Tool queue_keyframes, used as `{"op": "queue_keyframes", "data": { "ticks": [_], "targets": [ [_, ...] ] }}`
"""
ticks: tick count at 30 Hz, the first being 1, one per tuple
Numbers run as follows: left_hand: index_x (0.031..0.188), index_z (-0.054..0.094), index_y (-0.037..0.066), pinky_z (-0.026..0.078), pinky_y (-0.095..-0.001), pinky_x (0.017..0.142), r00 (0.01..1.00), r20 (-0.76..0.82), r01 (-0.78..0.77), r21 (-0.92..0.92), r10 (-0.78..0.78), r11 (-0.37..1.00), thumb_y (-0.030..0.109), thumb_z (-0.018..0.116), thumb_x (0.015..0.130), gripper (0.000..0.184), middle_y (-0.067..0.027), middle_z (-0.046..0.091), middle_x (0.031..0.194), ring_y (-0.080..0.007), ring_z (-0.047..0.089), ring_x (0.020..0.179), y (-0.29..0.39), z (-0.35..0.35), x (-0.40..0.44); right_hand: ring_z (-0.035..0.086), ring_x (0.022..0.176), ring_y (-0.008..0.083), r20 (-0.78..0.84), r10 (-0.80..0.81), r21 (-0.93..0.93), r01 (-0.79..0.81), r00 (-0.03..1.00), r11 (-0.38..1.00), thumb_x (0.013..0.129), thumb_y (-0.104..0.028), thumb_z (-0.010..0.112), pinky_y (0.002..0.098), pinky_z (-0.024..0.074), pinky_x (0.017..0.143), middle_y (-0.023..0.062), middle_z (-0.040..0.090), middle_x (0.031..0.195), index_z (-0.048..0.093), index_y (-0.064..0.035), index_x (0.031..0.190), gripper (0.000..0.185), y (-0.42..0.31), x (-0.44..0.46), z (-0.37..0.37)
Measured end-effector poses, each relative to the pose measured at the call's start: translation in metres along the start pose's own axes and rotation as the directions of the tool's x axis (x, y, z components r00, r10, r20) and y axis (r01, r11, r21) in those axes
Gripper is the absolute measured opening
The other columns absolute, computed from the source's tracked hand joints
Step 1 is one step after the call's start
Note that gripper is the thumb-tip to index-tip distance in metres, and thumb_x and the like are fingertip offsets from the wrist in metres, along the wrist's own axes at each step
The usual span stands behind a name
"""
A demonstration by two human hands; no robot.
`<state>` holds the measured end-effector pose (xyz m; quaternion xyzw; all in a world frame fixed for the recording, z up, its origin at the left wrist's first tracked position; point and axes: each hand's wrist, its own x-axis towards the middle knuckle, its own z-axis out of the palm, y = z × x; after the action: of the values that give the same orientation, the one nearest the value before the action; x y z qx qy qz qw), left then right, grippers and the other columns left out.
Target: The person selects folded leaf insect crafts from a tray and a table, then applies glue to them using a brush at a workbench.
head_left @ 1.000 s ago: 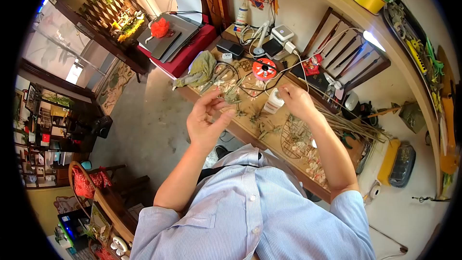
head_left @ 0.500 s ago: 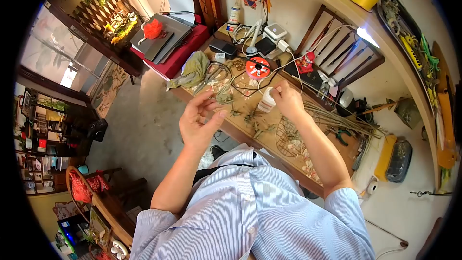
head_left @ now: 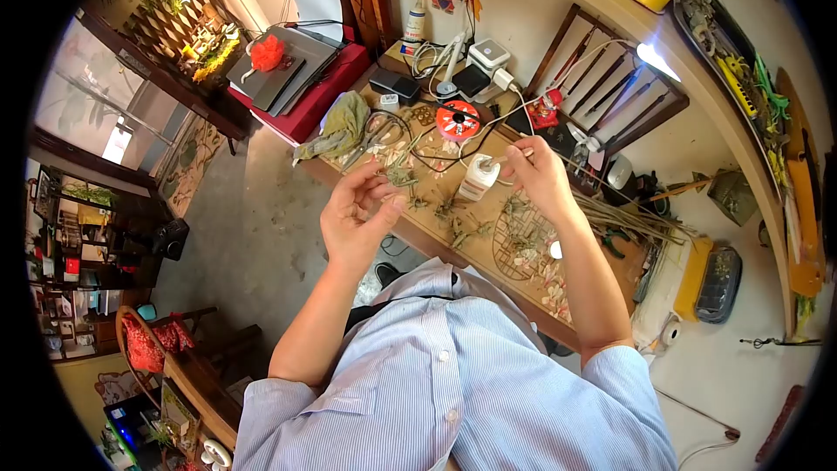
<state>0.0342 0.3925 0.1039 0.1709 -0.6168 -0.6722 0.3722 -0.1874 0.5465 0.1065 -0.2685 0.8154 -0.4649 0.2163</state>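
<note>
My left hand (head_left: 356, 220) is closed, thumb and fingers pinching a small piece of green-grey woven grass (head_left: 401, 176) above the table's front edge. A small white bottle (head_left: 479, 178) with a label and an uncapped top stands on the table between my hands. My right hand (head_left: 540, 176), just right of the bottle, pinches a thin stick (head_left: 501, 159) whose far end is at the bottle's mouth. Whether the stick has a brush tip I cannot make out. Loose bits of dried grass (head_left: 462, 228) lie in front of the bottle.
A wooden table (head_left: 427, 225) carries scissors (head_left: 373, 141), a green cloth (head_left: 344, 125), a red spool (head_left: 458, 120) and cables. Long dried stalks (head_left: 615, 202) lie to the right, near a round white cap (head_left: 556, 249). Behind stands a rack of brushes (head_left: 602, 78) under a lit lamp (head_left: 656, 61).
My right hand has moved right, off the bottle's top, and the stick now shows between fingers and bottle. The white cap has come into view beside my forearm. My left hand barely moved.
</note>
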Motion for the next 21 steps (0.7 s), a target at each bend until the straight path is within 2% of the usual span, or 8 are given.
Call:
{"op": "queue_keyframes", "data": {
  "ticks": [4,11,13,17,21],
  "targets": [
    [0.119,0.047,-0.004,0.046,-0.0260,0.082,1.000,-0.001,0.029,-0.014,-0.029,0.999,-0.003,0.068,0.077,0.047,-0.0100,0.053,0.102,-0.0179,0.059,0.093,0.001,0.002,0.000,0.057,0.053,0.0099,-0.050,0.023,0.140,-0.016,0.998,0.990,0.085,-0.018,0.060,0.0237,0.0453,0.051,0.0068,0.065,0.070,0.054,-0.0010,0.095,0.021,0.015,0.003,-0.005],
    [0.119,0.047,-0.003,0.046,-0.0267,0.083,0.999,0.014,0.053,0.010,-0.053,0.999,-0.003,0.068,0.076,0.047,-0.0107,0.053,0.103,-0.0163,0.058,0.092,0.001,0.002,0.001,0.056,0.054,0.0113,-0.072,0.012,0.057,-0.008,0.997,0.998,0.081,-0.017,0.062,0.0256,0.0445,0.052,0.0059,0.063,0.071,0.055,-0.0031,0.096,0.021,0.030,-0.010,-0.010],
    [0.119,0.047,-0.003,0.046,-0.0267,0.083,0.998,0.015,0.054,-0.006,-0.054,0.999,-0.003,0.068,0.076,0.047,-0.0106,0.053,0.102,-0.0162,0.058,0.092,0.001,0.003,0.001,0.056,0.056,0.0127,-0.138,-0.056,-0.036,0.051,0.989,0.998,0.081,-0.016,0.061,0.0260,0.0435,0.053,0.0059,0.062,0.071,0.057,-0.0040,0.096,0.020,0.032,-0.011,-0.012],
    [0.119,0.047,-0.003,0.046,-0.0271,0.083,0.999,0.026,0.036,-0.034,-0.035,0.999,-0.003,0.068,0.077,0.047,-0.0104,0.053,0.103,-0.0163,0.058,0.091,-0.001,0.005,0.002,0.054,0.057,0.0116,-0.167,-0.039,-0.023,0.035,0.985,0.999,0.080,-0.015,0.061,0.0255,0.0431,0.054,0.0054,0.061,0.070,0.058,-0.0035,0.095,0.019,0.031,-0.012,-0.015],
    [0.119,0.047,-0.004,0.047,-0.0276,0.084,0.998,0.031,0.059,-0.016,-0.058,0.998,-0.003,0.068,0.077,0.047,-0.0106,0.052,0.103,-0.0167,0.058,0.091,0.000,0.006,0.001,0.051,0.056,0.0087,-0.183,-0.028,0.108,0.049,0.983,0.993,0.081,-0.013,0.060,0.0244,0.0426,0.054,0.0035,0.059,0.070,0.057,-0.0029,0.094,0.017,0.045,-0.009,-0.011]
  ]
}}
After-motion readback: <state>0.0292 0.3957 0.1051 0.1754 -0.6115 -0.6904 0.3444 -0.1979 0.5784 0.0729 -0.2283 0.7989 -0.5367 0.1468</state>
